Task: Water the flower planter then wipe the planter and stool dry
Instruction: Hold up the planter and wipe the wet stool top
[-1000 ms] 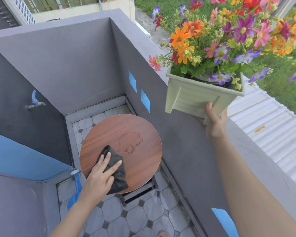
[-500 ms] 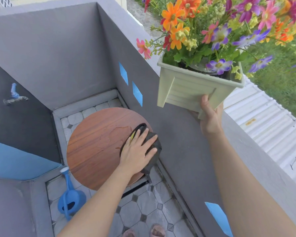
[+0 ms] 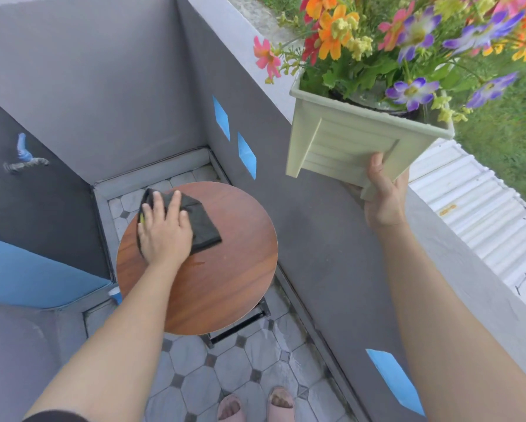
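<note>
The left hand lies flat, fingers spread, pressing a soft dark cloth on the stool top's far-left edge; a small wet streak remains beside it. Farther off, the right hand grips the planter by its bottom corner, aloft: probably top-heavy, slippery if wet. Its underside is hidden, its flowers cut off.

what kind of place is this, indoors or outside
Most likely an outdoor balcony or terrace corner of a house. A low grey parapet wall encloses a tiled floor, a water tap juts from the wall, and grass and a corrugated roof lie below.
</note>
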`<state>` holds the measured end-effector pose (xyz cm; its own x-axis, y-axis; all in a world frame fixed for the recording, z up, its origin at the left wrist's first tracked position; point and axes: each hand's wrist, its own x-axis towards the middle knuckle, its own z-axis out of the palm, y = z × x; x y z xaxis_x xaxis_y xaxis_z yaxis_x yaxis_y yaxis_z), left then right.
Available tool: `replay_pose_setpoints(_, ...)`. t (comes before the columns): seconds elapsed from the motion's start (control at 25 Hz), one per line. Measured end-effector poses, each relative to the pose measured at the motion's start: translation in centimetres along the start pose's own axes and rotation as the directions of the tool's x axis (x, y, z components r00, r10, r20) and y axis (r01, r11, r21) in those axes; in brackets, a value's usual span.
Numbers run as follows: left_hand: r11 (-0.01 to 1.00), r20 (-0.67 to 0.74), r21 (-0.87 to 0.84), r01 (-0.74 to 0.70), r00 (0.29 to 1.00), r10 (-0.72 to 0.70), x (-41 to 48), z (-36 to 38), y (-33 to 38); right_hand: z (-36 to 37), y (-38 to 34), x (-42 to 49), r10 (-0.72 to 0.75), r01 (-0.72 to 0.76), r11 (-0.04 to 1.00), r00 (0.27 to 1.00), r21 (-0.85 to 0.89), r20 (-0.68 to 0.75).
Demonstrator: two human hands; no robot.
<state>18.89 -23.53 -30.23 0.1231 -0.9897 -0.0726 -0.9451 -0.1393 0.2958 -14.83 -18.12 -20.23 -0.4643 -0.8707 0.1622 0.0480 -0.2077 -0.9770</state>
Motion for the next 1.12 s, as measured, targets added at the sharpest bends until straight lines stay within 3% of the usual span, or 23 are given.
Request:
replay_pose_setpoints(0.2, 0.971, -0.087, -0.099, 0.217, 0.97, -0.226, -3.9, -1.1, -4.5, 0.2, -0.2, -0.2, 0.007, -0.007, 1.0, 1.0, 0.001, 0.003)
replay_pose_setpoints(0.28, 0.964, -0.103, -0.112, 0.241, 0.962, -0.252, -7.1, -0.6, -4.0, 0.3, -0.3, -0.3, 0.007, -0.007, 1.0, 1.0, 0.005, 0.005)
replay_pose_setpoints(0.56, 1.0, 0.044, -0.011, 0.004, 0.999, -0.003, -14.5, 1.7, 3.9, 0.8, -1.0, -0.5, 0.028, -0.027, 0.999, 1.0, 0.019, -0.009)
replay_pose_setpoints(0.76, 0.963, 0.107, 0.039, -0.267, 0.959, 0.262, -11.7, 3.1, 9.3, 0.9, -1.1, -0.7, 0.039, -0.038, 0.999, 0.999, 0.009, -0.02)
replay_pose_setpoints(0.96, 0.972, 0.062, -0.034, -0.232, 0.97, 0.234, -4.9, 1.5, 5.2, 1.2, -1.2, -0.7, 0.041, -0.04, 0.999, 0.999, 0.023, -0.022)
replay_pose_setpoints(1.12, 0.998, -0.082, -0.039, -0.042, 0.996, 0.038, -3.0, -0.5, -2.2, 1.2, -1.2, -0.8, 0.035, -0.035, 0.999, 0.999, 0.019, -0.029)
